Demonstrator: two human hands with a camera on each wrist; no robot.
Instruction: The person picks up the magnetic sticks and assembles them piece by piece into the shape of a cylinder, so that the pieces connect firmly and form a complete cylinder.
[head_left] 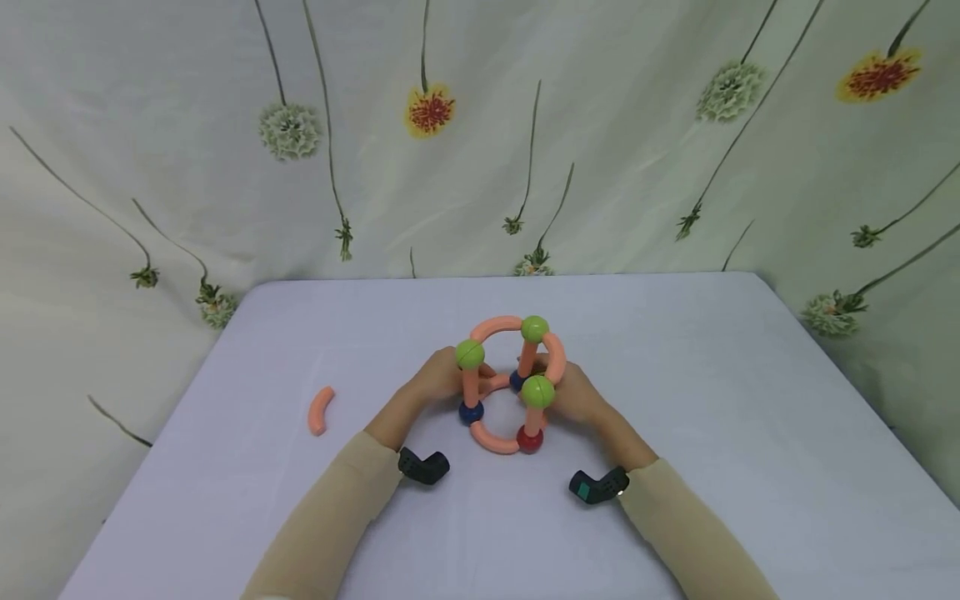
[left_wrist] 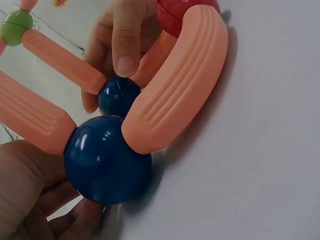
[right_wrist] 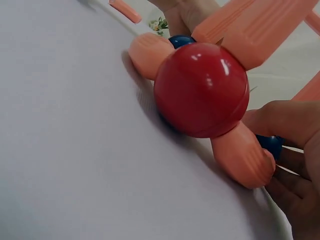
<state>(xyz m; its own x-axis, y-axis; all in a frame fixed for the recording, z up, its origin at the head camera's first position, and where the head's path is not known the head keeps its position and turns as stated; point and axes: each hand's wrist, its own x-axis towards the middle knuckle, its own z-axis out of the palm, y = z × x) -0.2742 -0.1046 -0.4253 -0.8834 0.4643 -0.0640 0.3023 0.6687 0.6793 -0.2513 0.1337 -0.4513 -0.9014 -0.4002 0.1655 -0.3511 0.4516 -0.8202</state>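
A magnetic ball-and-rod frame stands on the table: three green balls (head_left: pixel 537 392) on top, two blue balls (left_wrist: pixel 107 160) and a red ball (right_wrist: pixel 201 90) below, joined by straight upright and curved salmon rods (head_left: pixel 495 442). My left hand (head_left: pixel 441 377) is behind the left blue ball, its fingers around a curved rod at the back of the lower ring; the frame partly hides them. From the right, my right hand (head_left: pixel 573 396) reaches behind the red ball's upright and grips at the rear blue ball, its thumb (left_wrist: pixel 126 50) against that ball.
A loose curved salmon rod (head_left: pixel 321 410) lies on the white-covered table (head_left: pixel 712 375) left of my left hand. Behind the table hangs a pale cloth (head_left: pixel 622 125) with printed flowers. Black wrist devices (head_left: pixel 598 485) sit near both sleeves.
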